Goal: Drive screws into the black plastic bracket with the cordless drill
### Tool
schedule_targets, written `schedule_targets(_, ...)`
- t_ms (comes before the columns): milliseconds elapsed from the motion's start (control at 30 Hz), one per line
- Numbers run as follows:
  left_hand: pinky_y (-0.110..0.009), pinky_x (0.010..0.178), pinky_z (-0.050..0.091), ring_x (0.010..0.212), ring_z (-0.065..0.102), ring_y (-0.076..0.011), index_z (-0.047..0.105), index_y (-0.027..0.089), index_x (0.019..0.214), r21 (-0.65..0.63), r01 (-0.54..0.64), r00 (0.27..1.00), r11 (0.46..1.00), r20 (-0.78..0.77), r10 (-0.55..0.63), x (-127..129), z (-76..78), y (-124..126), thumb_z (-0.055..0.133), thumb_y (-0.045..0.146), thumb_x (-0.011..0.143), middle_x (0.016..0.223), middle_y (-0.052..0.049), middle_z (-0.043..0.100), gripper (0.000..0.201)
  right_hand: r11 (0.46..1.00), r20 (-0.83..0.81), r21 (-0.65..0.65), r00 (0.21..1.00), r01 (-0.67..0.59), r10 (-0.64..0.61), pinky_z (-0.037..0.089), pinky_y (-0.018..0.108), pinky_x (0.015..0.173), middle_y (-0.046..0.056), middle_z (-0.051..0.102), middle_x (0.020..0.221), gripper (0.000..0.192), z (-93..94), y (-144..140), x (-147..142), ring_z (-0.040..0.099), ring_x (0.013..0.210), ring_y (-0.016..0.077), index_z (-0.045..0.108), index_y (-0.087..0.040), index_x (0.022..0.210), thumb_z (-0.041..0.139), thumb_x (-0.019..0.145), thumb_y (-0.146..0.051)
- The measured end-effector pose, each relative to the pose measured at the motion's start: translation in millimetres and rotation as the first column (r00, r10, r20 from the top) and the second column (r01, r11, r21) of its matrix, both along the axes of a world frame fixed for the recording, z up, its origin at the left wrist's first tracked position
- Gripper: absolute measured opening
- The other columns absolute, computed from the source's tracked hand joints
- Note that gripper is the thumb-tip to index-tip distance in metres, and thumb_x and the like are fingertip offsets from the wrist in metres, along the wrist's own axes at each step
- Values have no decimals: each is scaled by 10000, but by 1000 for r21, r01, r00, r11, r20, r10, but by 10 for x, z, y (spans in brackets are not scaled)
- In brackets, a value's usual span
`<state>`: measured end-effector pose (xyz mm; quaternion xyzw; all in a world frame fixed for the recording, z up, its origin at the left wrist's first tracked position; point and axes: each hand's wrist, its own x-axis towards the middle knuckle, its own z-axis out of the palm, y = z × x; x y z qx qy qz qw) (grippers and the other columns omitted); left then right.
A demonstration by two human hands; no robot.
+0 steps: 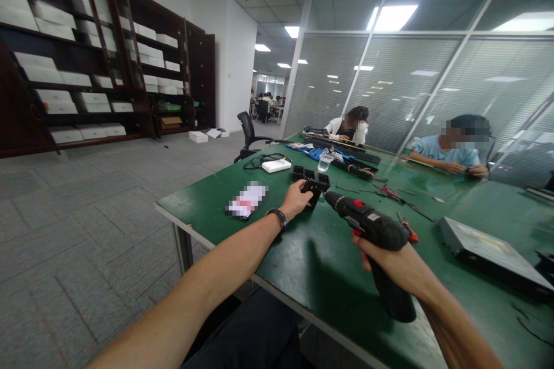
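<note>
My right hand [385, 259] is wrapped round the grip of a black cordless drill [372, 222] with a red switch on top. The drill is raised over the table, its chuck pointing left and away from me. My left hand [296, 199] grips a small black box-like part [315, 199] that stands on the green table. The drill's tip is close to this part's right side; whether they touch I cannot tell. Just behind it sit more black box-like parts [303, 173]. A phone [247, 200] lies to the left of my left hand.
A white box with a cable [277, 166], a clear plastic cup [324, 161] and long black strips [346, 150] lie farther back on the green table [277, 265]. A flat metal case [493, 253] is at the right. Two people [348, 127] sit across the table.
</note>
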<state>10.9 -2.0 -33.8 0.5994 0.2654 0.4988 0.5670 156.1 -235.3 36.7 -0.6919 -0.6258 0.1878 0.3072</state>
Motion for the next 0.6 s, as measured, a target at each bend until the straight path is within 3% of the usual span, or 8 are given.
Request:
schedule_targets(133,-212,627,620,1000,723,-207,687,128,1134,14,0,1000,1000,-8,0,-1,0,4,616,41,796,1229,-123,747,357,1000,-11,13,1000,-2,2,420,330,602,8,622,566,435,6,-11,-26,541,551,162,580,-219,637,582,954,-517)
schedule_targets(400,-258,667,649,1038,722,-225,702,150,1140,-8,6,1000,1000,15,-6,-3,-21,17,639,67,780,1215,-109,752,375,1000,-70,-7,997,11,-12,428,328,586,-9,625,600,373,-3,-29,-43,549,586,187,637,-214,852,565,951,-566)
schedule_targets(600,-225,637,610,1032,725,-228,704,139,1134,-13,9,1000,1000,11,-9,-7,-7,2,631,65,777,1198,-127,757,372,997,-62,-44,996,67,-70,422,313,558,3,604,570,499,-5,-50,-57,520,540,165,554,-232,641,560,949,-625)
